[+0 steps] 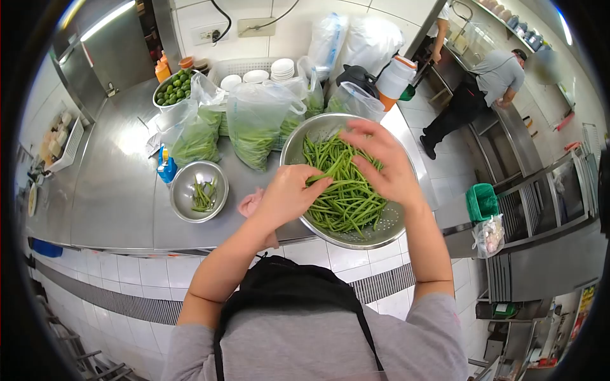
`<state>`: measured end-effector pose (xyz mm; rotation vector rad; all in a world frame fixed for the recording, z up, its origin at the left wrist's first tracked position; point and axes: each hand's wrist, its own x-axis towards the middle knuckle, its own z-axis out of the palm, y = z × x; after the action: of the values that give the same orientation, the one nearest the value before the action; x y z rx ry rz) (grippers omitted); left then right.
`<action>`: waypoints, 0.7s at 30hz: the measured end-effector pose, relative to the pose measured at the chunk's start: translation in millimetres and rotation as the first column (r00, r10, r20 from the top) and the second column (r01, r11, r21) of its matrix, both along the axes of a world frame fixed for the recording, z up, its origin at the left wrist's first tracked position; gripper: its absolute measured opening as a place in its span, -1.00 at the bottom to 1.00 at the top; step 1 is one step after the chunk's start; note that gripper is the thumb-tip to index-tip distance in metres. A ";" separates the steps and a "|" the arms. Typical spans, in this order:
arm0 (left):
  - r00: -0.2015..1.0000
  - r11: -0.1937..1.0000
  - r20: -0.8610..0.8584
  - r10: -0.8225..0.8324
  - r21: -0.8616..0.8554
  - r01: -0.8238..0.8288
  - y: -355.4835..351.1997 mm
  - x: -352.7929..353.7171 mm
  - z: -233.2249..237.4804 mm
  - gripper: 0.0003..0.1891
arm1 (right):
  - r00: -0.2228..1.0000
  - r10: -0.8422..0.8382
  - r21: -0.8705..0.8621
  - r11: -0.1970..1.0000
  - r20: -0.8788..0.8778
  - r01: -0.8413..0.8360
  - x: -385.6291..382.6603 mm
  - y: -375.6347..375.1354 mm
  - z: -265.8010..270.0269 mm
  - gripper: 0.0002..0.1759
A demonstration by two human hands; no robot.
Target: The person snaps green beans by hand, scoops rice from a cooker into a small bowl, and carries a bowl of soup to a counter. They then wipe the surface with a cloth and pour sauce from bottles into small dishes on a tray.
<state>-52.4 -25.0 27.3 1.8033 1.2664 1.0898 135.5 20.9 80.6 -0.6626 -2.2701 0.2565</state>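
A large metal colander (397,219) full of green beans (346,197) stands at the counter's front edge. My left hand (292,193) is over its left side, thumb and fingers closed on a few green beans. Above the right part of the pile is my right hand (381,155), slightly blurred, its fingers spread and nothing visible held in them. To the left sits a small metal bowl (184,209) with a few short bean pieces (204,195). A pink cloth (251,202) lies between the bowl and the colander.
Bags of green beans (254,127) stand behind on the steel counter (114,197), near a bowl of limes (173,90), white dishes (282,68) and an orange-and-white jug (395,79). A blue packet (166,168) is by the small bowl. Two people are at the upper right.
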 end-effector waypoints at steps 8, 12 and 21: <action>0.973 0.980 -0.200 0.118 0.182 -0.081 -22.6 -47.3 0.2 -0.83 | 0.877 0.132 0.119 0.971 0.463 -0.209 -40.0 4.9 -18.7 -0.85; 0.967 0.965 -0.095 0.239 0.138 -0.225 -40.8 -86.9 -5.6 -0.88 | 0.913 0.391 -0.328 0.852 -0.119 -0.407 -89.3 7.9 -5.8 -0.90; 0.180 0.695 0.750 0.636 -0.457 -0.555 -40.1 -179.7 -77.6 -0.85 | 0.857 0.493 -0.377 0.830 0.150 -0.411 -258.6 28.8 -105.8 -0.75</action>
<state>-232.2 -65.1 -50.3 0.2969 1.2493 2.0089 -123.1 49.7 -25.2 -0.3082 -2.6310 0.8518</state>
